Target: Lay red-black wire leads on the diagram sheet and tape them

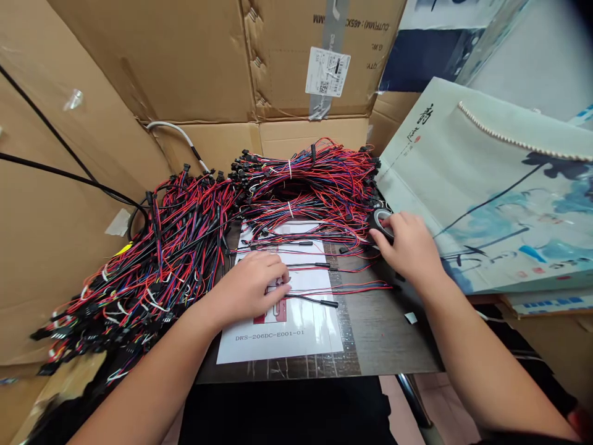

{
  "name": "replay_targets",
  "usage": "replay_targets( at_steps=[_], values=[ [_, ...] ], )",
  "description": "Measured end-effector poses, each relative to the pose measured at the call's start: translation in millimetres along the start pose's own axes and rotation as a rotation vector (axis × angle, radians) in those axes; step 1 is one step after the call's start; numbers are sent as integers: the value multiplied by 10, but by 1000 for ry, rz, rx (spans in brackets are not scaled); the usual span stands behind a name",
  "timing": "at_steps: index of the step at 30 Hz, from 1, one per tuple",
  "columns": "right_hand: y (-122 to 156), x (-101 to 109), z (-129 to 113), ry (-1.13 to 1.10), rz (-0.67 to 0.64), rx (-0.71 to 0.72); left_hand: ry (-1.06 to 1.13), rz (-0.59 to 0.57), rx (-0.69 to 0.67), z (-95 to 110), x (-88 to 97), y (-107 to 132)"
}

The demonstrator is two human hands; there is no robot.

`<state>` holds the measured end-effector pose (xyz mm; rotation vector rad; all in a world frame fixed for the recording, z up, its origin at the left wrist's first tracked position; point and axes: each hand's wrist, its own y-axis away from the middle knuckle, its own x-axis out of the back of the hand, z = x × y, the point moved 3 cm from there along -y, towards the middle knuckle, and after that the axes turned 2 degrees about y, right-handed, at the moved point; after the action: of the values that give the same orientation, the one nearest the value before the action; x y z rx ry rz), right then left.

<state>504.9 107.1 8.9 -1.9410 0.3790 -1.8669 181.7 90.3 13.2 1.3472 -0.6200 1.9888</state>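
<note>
My left hand (257, 283) rests over a printed sheet (296, 343), fingers curled and thumb close to the index finger, closed on a wire harness (312, 300). Its red and dark wires run out to the right, with a black cable end beside them. At the right, my right hand (410, 248) grips a roll of black tape (380, 216) between thumb and fingers. Several more loose harnesses lie just beyond my left hand, partly over the sheet. My fingers hide part of the picture printed on it.
Tied harness bundles (306, 176) are stacked at the back. A large harness heap (185, 247) spreads along the left. Cardboard walls (296, 74) enclose the dark table (384, 337). A pale paper bag (504, 185) stands at the right, and a white scrap (411, 317) lies near the right forearm.
</note>
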Motion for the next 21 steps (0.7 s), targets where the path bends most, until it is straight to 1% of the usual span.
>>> replay_targets(
  at_steps=[2,3,4,6,7,8,10,12,16,18,21],
  values=[
    [13,126,-162,-118,72,94,-5,-91,-4,62,-13,22],
    [26,173,-267,-201,57,170,-18,-120,3,80,-23,30],
    [47,202,-384,-293,-4,267,-33,-133,11,90,-32,34],
    [113,206,-616,-469,-214,465,-60,-134,16,95,-44,35],
    [155,191,-710,-528,-317,543,-66,-130,16,93,-45,34],
    [193,169,-782,-563,-397,593,-65,-126,17,90,-42,33],
    [250,111,-859,-581,-488,631,-52,-116,32,87,-19,36],
    [277,53,-870,-569,-513,622,-23,-99,72,89,19,41],
    [290,-15,-844,-529,-490,617,51,-40,127,113,93,50],
    [295,-31,-852,-499,-469,644,74,16,108,131,125,58],
    [308,-51,-883,-451,-466,671,102,122,38,166,171,99]
  ],
)
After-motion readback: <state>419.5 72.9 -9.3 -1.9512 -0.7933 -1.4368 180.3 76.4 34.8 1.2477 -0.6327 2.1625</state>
